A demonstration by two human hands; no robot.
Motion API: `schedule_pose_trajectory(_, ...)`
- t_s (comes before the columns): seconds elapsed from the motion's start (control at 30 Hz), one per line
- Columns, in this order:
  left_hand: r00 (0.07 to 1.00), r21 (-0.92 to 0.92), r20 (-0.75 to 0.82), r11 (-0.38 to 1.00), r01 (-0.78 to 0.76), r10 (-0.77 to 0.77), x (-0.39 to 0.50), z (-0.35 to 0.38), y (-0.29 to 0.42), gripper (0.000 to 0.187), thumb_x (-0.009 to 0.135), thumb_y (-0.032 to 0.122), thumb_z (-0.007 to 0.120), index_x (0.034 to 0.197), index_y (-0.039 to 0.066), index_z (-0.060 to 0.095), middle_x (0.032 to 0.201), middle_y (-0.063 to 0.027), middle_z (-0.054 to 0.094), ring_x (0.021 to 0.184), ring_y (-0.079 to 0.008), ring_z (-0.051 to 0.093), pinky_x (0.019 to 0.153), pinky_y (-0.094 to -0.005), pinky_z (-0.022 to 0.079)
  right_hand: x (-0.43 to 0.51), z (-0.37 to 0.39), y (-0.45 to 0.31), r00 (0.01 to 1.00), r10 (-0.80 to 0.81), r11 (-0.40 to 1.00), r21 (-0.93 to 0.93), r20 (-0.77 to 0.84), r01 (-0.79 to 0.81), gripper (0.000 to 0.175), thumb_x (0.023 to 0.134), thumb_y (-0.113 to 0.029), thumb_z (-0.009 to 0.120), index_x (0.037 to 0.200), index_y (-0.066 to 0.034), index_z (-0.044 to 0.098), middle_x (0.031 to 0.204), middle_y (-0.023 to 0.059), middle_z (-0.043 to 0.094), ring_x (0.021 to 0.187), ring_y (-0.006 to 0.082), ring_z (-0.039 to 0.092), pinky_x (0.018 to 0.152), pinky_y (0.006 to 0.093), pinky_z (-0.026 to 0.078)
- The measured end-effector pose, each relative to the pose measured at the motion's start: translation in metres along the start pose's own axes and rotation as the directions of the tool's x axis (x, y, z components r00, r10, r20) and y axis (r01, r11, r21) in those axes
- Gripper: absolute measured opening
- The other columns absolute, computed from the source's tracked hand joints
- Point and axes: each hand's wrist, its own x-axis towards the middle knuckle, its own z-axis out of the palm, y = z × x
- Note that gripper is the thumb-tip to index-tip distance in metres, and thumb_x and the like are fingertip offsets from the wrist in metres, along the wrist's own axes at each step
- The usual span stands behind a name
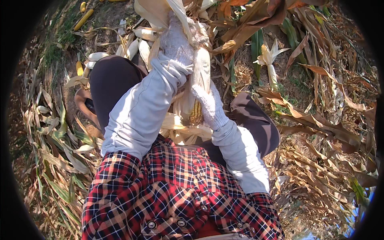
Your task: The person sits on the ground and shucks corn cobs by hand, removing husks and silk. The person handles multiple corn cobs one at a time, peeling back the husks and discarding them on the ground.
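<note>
My right hand (pixel 212 105), in a pale knit glove, is wrapped around an ear of corn (pixel 196 113) in front of my lap. Yellow kernels show at its lower end, while pale dry husk (pixel 201 69) covers the upper part. Further up, my left hand (pixel 180 36), in a soiled glove, is closed at the top of this husk. Loose husk leaves (pixel 153 12) spread around that hand and hide some of its fingers. Both forearms wear light sleeves.
Several ears in pale husks (pixel 132 49) lie beyond my left knee (pixel 112 87). Bare yellow cobs (pixel 83 20) rest on the ground at upper left. A partly opened ear (pixel 271 66) lies at right, among dry corn stalks and leaves (pixel 321 129). More husk litter (pixel 60 150) covers the left side.
</note>
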Motion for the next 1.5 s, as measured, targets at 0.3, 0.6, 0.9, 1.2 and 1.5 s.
schedule_pose_trajectory(0.3,0.991,-0.215,0.029,0.968,0.133,-0.13,0.002,-0.007,-0.015,0.051,0.106,0.047,0.045,0.129,0.003,0.058,0.114,-0.0159,0.067,0.101,-0.0286,0.068,0.08,-0.0406,0.058,0.008,-0.039,-0.008,0.989,0.111,0.989,-0.109,0.102,-0.1,0.069,0.091,-0.021,0.078,0.149,-0.0004,0.048,0.133,0.008,0.064,0.116,0.0154,0.061,0.1,0.0305,0.049)
schedule_pose_trajectory(0.6,0.979,-0.121,-0.189,0.991,0.049,-0.072,0.018,-0.03,-0.014,0.046,0.102,0.036,0.057,0.132,0.002,0.057,0.118,-0.0156,0.068,0.1,-0.0275,0.068,0.082,-0.0393,0.057,0.009,-0.041,0.005,0.955,0.158,0.934,0.275,0.253,-0.227,0.064,0.093,-0.03,0.067,0.145,0.0026,0.051,0.125,0.0077,0.065,0.11,0.0146,0.062,0.096,0.0308,0.052)
schedule_pose_trajectory(0.9,0.736,0.543,-0.479,0.82,-0.18,0.479,0.075,-0.09,0.01,0.047,0.098,0.026,0.07,0.136,0.002,0.056,0.121,-0.0154,0.069,0.099,-0.0264,0.069,0.083,-0.0379,0.056,0.019,-0.07,-0.038,0.917,-0.03,0.888,0.411,-0.398,0.207,0.045,0.098,-0.028,0.066,0.134,-0.0022,0.058,0.122,0.0116,0.066,0.108,0.0256,0.067,0.096,0.0393,0.055)
schedule_pose_trajectory(1.2,0.306,0.854,0.321,0.134,-0.503,-0.897,-0.119,-0.018,-0.077,0.109,0.072,0.057,0.088,0.16,0.017,0.037,0.144,-0.0198,0.06,0.138,-0.04,0.053,0.114,-0.0464,0.043,0.015,-0.097,-0.066,0.905,-0.252,0.793,0.463,-0.343,0.396,0.056,0.097,-0.032,0.062,0.142,-0.0006,0.049,0.125,0.0177,0.064,0.113,0.0316,0.066,0.102,0.0461,0.054)
schedule_pose_trajectory(1.5,0.613,0.613,0.79,-0.019,-0.79,0.01,-0.049,0.04,0.028,0.089,0.076,0.017,0.087,0.152,0.005,0.042,0.147,-0.022,0.053,0.133,-0.0401,0.054,0.11,-0.0467,0.046,0.023,-0.063,-0.065,0.987,0.145,0.757,0.65,-0.068,-0.066,0.047,0.107,-0.037,0.054,0.143,-0.0078,0.055,0.129,0.0105,0.067,0.112,0.025,0.068,0.098,0.0415,0.057)
